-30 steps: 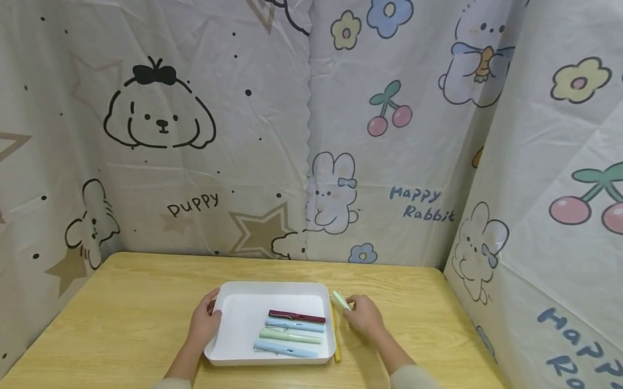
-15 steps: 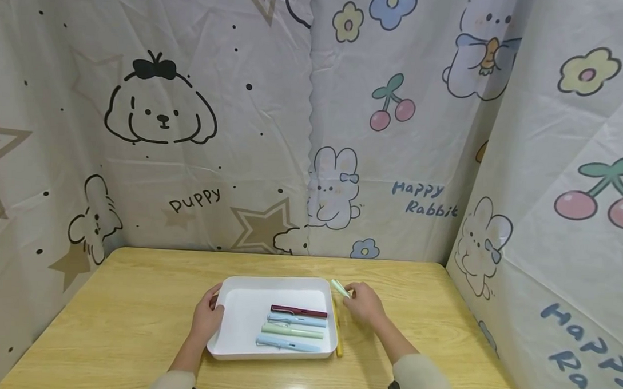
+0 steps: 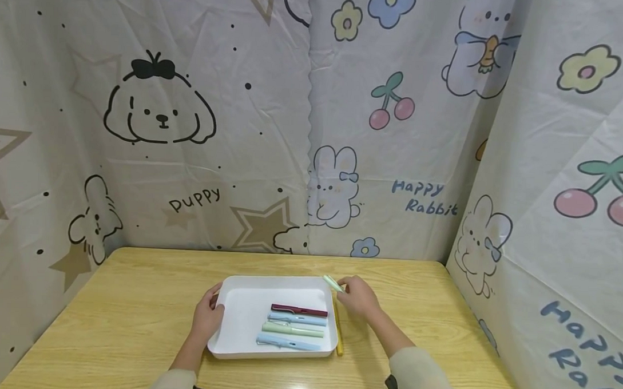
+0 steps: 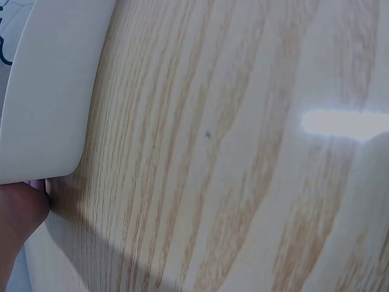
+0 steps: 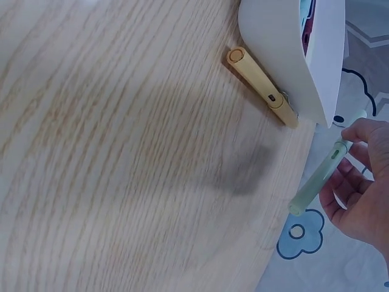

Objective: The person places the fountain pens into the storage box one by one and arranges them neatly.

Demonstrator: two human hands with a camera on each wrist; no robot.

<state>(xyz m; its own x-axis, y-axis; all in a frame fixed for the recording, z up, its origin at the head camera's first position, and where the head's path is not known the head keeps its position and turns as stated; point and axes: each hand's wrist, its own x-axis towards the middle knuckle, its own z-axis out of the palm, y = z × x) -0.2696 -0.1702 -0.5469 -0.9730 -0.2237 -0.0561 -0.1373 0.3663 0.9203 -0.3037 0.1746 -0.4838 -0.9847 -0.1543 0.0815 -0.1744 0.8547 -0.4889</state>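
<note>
In the head view my left hand [image 3: 206, 317] grips the left side of a white tray [image 3: 240, 315], thumb at the rim. My right hand [image 3: 359, 298] pinches a light green pen [image 3: 332, 283] above the tray's far right corner. The right wrist view shows that pen [image 5: 317, 181] between thumb and fingers, off the table. Inside the tray, a dark red pen [image 3: 299, 311], a light blue pen [image 3: 307, 320], another light green pen [image 3: 293, 330] and a second light blue pen [image 3: 288, 342] lie roughly parallel. In the left wrist view the hand is mostly cut off.
A yellow pen [image 3: 339, 340] lies on the wooden table [image 3: 148, 303] along the tray's right outer wall. Printed curtains [image 3: 241, 129] stand behind the table and along its sides.
My right hand has moved left and slightly away from me with the light green pen, from beside the tray to over its far right corner. The left hand keeps its grip.
</note>
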